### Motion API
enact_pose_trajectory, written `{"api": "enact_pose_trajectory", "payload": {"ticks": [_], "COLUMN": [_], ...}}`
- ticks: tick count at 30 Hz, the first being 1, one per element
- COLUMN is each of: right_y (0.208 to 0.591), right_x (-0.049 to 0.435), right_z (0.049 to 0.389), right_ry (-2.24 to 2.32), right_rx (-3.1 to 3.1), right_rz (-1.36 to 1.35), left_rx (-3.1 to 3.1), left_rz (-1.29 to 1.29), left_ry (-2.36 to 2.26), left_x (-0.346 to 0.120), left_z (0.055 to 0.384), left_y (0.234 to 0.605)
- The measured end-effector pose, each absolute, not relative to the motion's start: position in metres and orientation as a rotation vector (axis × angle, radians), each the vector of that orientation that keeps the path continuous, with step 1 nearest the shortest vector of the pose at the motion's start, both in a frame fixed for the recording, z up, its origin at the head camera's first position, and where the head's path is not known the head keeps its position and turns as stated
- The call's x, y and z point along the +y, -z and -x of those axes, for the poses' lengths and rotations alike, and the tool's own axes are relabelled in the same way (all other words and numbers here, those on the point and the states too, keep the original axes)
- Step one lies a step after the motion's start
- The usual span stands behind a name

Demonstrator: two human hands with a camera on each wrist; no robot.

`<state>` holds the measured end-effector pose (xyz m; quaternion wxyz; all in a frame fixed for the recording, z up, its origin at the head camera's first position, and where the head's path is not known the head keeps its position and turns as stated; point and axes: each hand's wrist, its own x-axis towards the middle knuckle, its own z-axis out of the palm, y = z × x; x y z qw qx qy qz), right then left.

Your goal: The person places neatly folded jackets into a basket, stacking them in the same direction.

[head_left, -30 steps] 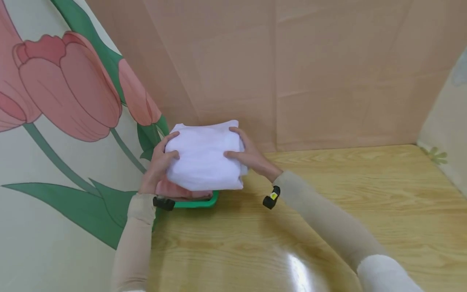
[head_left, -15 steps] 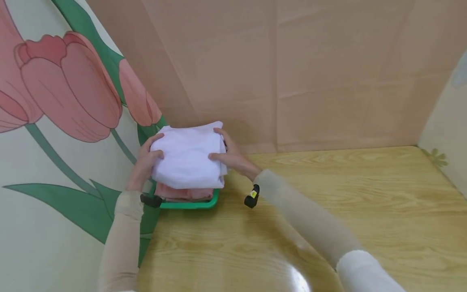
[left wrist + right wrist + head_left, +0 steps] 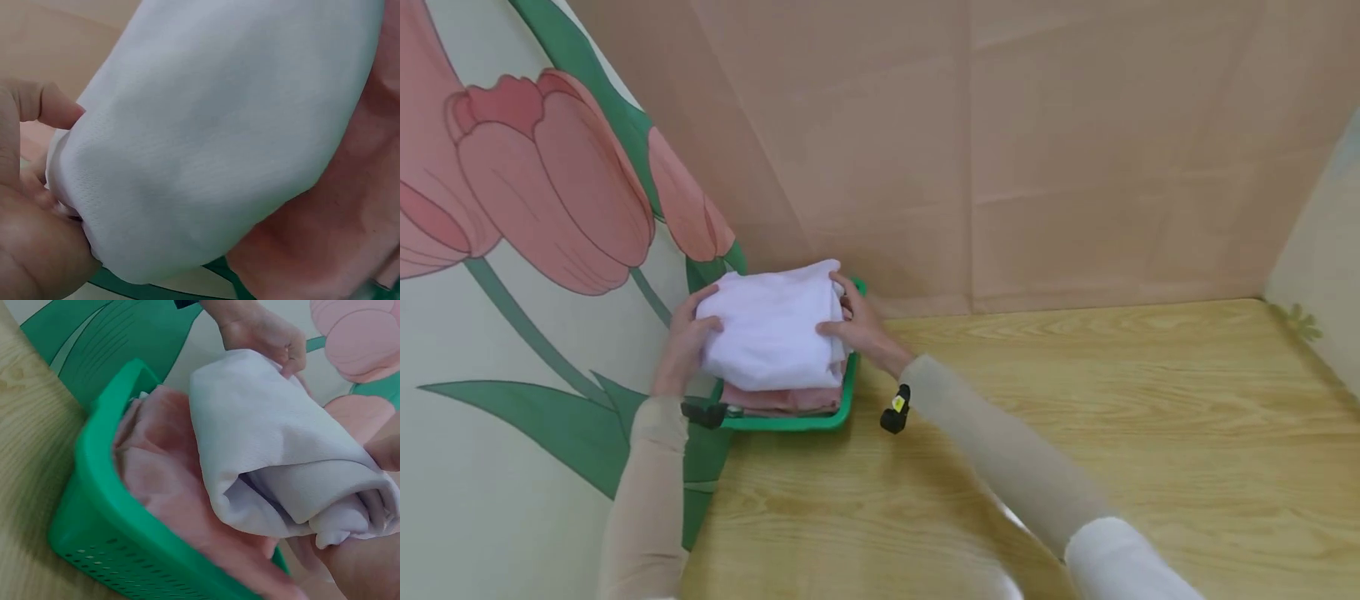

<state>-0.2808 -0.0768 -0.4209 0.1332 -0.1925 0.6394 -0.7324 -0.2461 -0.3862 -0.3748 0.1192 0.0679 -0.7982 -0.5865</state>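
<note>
A folded white cloth [image 3: 771, 329], thick with several layers, is held between both hands over a green plastic basket [image 3: 805, 423]. My left hand [image 3: 685, 342] grips its left side, thumb on top and the other fingers partly hidden underneath. On the opposite side my right hand [image 3: 867, 329] pinches the edge, where rolled layers show in the right wrist view. Folded pink cloth [image 3: 165, 456] fills the basket below and shows along its front. In the left wrist view the white cloth [image 3: 206, 144] overlaps the pink cloth [image 3: 325, 237].
The basket stands on a wood-grain table [image 3: 1037, 433], close against the left wall painted with tulips [image 3: 572, 192]. A brown sheet [image 3: 1075, 167] hangs behind the table. Another wall [image 3: 1318, 267] bounds the right side.
Both hands have carried the white cloth leftward and slightly down, from beside and over the basket's right part to squarely above it. More of the basket's right rim now shows.
</note>
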Motion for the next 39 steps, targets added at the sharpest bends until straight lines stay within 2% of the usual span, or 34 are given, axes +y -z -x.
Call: {"api": "enact_pose_trajectory", "payload": {"ticks": [12,22,39], "right_y": [0.465,0.466,0.449], "right_x": [-0.095,-0.098,-0.100], "right_z": [0.286,0.264,0.247], "right_ry": [2.134,1.903,1.848], "right_rx": [1.861,1.931,1.957], "right_rz": [0.529,0.456,0.430], "left_rx": [-2.326,-2.648,-2.848], "left_rz": [-0.362,-0.319,-0.277], "left_ry": [1.894,1.645,1.362], "left_x": [-0.408,-0.411,-0.397], "left_z": [0.251,0.242,0.238], "left_y": [0.421,0.444,0.432]}}
